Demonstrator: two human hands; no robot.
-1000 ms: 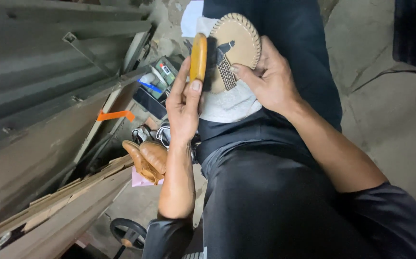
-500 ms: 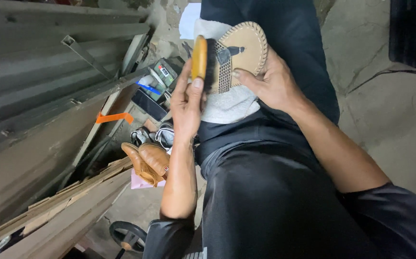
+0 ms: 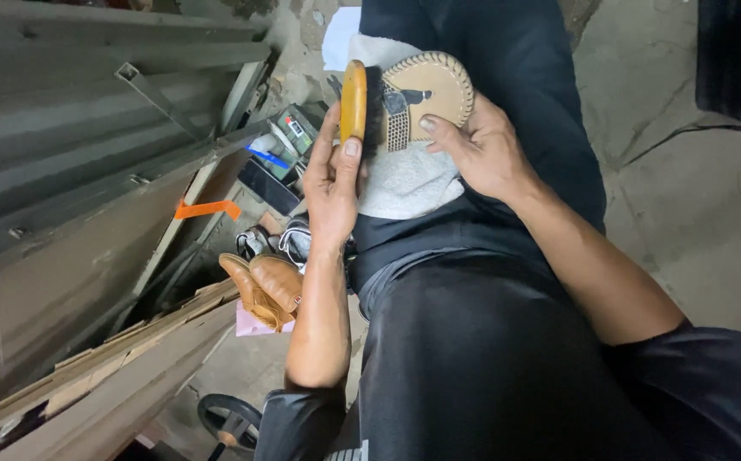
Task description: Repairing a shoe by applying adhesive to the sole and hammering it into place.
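Note:
My left hand [image 3: 333, 183] grips a wooden-backed brush [image 3: 355, 101] with dark bristles, held upright against a tan stitched leather shoe [image 3: 428, 90]. My right hand [image 3: 478, 147] holds that shoe from the right side, thumb across its dark woven panel. The shoe rests on a grey-white cloth [image 3: 405, 179] spread over my lap in dark trousers [image 3: 490, 341]. The brush bristles touch the shoe's left edge.
A tan leather shoe [image 3: 261, 288] lies on the floor to the left by a dark shoe [image 3: 298, 242]. Small boxes and tins [image 3: 283, 141] sit beside metal sheets and wooden boards [image 3: 72, 205]. Bare concrete floor [image 3: 695, 196] spreads on the right.
The brush and shoe have shifted slightly in my hands, the brush sliding along the shoe's edge. Both hands keep their grip.

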